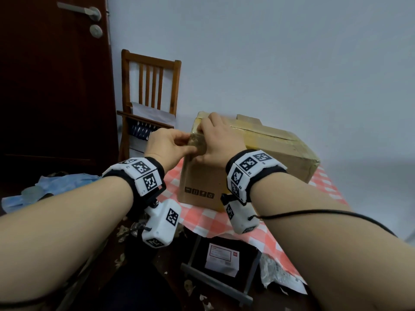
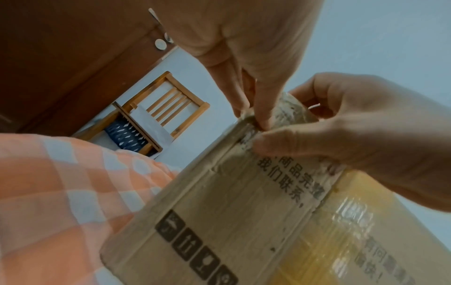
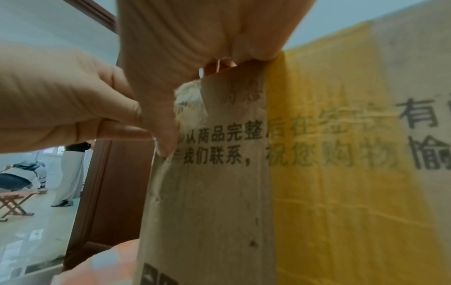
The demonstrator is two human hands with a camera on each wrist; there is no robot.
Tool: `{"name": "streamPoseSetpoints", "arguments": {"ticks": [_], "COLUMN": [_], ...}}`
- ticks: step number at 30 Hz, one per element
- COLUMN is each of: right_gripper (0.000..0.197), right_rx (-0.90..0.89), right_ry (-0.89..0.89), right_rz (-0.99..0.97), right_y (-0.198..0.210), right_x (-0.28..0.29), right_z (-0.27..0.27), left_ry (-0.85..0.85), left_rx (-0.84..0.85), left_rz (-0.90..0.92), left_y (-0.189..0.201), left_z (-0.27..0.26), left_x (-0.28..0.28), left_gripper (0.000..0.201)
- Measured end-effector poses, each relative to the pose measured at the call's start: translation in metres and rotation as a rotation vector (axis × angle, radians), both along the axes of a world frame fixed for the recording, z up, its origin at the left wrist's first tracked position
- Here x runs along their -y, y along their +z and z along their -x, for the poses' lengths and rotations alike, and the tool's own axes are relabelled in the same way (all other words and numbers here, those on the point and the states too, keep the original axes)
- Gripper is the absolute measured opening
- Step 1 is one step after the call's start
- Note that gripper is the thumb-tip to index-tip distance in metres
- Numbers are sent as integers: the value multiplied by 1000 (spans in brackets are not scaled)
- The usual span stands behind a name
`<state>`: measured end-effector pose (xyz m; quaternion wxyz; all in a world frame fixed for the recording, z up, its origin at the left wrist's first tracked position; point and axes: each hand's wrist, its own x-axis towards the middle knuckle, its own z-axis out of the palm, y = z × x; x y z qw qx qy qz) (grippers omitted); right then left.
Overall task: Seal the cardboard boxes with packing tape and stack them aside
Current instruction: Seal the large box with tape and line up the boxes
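Both my hands worked at the upper near corner of the cardboard box (image 1: 224,173).

The box sat on the desk (image 1: 208,218) with its red-checked cloth. My left hand (image 1: 167,145) pinched crinkled tape (image 2: 288,110) at that corner between thumb and fingers. My right hand (image 1: 216,140) curled over the top edge, thumb pressing the side. A yellow tape band (image 3: 329,154) ran down the printed face.

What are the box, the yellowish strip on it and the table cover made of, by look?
Box: brown corrugated cardboard, matte, scuffed, with printed text; its surface layer is torn near the corner.
Yellowish strip: likely plastic packing tape; glossy, wrinkled, and the print shows through it.
Table cover: red-and-white check, probably thin cloth or plastic sheet; it drapes over the edge.
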<state>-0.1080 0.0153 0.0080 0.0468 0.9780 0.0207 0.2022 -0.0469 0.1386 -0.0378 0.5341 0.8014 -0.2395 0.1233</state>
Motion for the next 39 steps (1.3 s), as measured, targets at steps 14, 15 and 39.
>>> {"name": "streamPoseSetpoints", "arguments": {"ticks": [14,15,39], "right_gripper": [24,24,46], "right_rx": [68,70,-20], "right_ry": [64,60,-14], "right_rz": [-262,-259,-134], "right_y": [3,3,5], "right_x": [7,6,1], "right_z": [-5,-5,4], "left_ry": [-84,-66,39], "left_rx": [100,155,301], "left_rz": [-100,-201,-478], "left_y": [-19,-18,25], "left_z": [-6,-6,0], "left_x": [-2,-2,0], "left_gripper": [22,24,33]}}
